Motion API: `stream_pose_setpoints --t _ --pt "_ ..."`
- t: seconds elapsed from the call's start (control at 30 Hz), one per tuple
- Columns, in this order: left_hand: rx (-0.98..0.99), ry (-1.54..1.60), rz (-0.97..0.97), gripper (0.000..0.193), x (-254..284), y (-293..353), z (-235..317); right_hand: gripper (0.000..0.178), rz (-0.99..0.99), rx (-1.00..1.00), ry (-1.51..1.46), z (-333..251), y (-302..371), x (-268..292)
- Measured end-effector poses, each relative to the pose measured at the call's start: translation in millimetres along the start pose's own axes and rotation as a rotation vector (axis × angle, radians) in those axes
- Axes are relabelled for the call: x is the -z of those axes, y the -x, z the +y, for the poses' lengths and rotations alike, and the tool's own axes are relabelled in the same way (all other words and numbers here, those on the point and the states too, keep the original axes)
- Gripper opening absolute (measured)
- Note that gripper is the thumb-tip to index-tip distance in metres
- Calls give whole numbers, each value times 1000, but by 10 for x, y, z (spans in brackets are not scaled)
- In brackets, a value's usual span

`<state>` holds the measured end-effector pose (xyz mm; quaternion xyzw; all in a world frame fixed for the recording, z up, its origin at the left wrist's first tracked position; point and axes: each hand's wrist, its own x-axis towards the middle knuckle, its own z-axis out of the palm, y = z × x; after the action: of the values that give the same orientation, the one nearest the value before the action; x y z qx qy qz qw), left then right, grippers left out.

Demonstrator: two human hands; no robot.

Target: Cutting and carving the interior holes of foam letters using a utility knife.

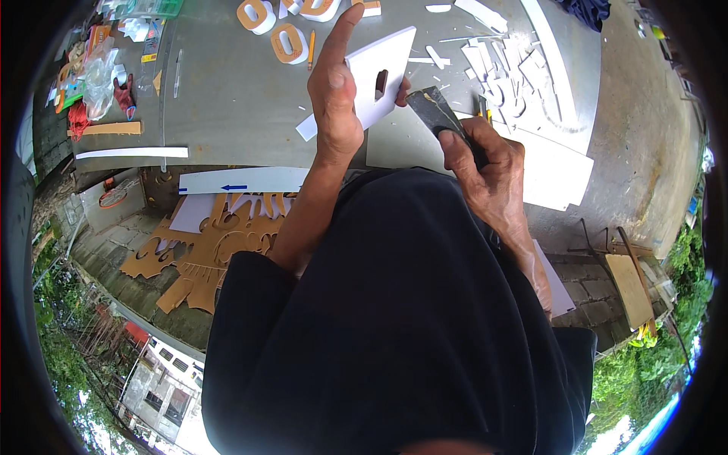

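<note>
1. A flat white rectangular foam-board panel [375,76] with a small dark slot cut through it is being held up above the grey work table [227,98] by the left hand [335,91]; the thumb and lower fingers are clamped on the panel's near edge, while the index finger is being pointed straight up, free of it.
2. A dark, wedge-shaped sanding block [436,112] is being gripped by the right hand [485,163], the fingers closed tightly round it, and its tip is being pressed to the panel's right-hand edge.
3. The step in hand is judged to be the smoothing of that cut edge.
4. Steady strokes along the edge seem to be called for next, with the panel being kept firmly braced.
5. The panel's long axis is being tilted from lower left to upper right, its upper corner pointing toward the white offcut strips [500,68].
</note>
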<state>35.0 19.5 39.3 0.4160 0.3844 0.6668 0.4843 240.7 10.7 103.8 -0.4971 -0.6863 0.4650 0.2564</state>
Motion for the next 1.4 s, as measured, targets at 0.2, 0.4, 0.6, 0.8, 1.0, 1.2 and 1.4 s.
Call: stream_pose_setpoints --t 0.2,0.4,0.6,0.8,1.0,1.2,1.4 --pt "-46 -157 -16 98 -39 19 10 30 23 -196 -312 -6 6 -69" --pt "77 17 136 20 -101 56 -106 32 53 -284 -725 114 -63 -123" --pt "62 -9 187 28 -129 51 -121 32 112 -324 -658 53 -51 -96" --pt "182 122 260 29 -212 85 -101 35 37 -290 -516 31 -46 -166" --pt "377 371 103 54 -192 133 -238 37 -47 -290 -356 82 -122 -186" --pt "484 606 15 67 -341 170 -241 36 -52 -323 -400 181 -117 -267" --pt "442 456 66 69 -330 128 -298 34 29 -306 -351 34 -65 -196"
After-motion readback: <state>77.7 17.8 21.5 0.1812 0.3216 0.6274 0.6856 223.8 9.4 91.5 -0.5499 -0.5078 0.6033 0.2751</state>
